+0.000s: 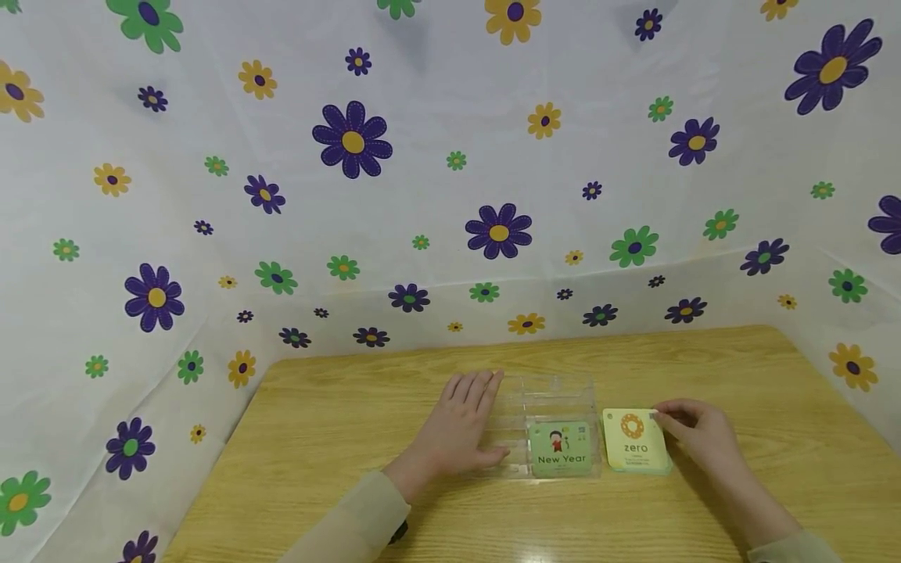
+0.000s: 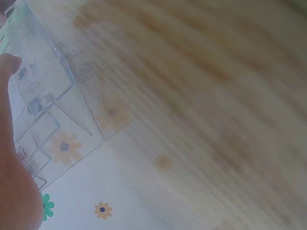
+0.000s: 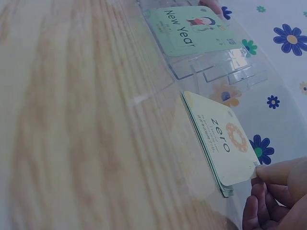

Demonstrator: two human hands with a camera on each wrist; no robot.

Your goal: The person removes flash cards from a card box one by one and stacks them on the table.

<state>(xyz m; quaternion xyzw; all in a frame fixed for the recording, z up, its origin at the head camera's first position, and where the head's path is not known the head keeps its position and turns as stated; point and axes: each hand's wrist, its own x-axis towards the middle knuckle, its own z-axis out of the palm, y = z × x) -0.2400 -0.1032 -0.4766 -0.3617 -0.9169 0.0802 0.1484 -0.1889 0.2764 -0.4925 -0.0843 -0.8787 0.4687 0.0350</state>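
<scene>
A clear plastic tray with compartments [image 1: 556,407] lies on the wooden table. Inside its right front part sits a green "New Year" card [image 1: 561,461]. My left hand [image 1: 461,426] rests over the tray's left side, fingers stretched toward the back and thumb pointing right. Just right of the tray lies a small stack of cards, topped by a pale yellow "zero" card [image 1: 636,457] with a doughnut picture. My right hand [image 1: 704,438] pinches the upper right corner of that top card between thumb and forefinger. In the right wrist view the zero card [image 3: 223,139] sits slightly askew over green-edged cards [image 3: 204,148].
A wooden table [image 1: 317,469] carries everything. Behind it and at both sides hangs a white cloth [image 1: 422,203] printed with purple, green and yellow flowers. A dark object [image 1: 398,533], partly hidden, shows by the left sleeve [image 1: 359,516].
</scene>
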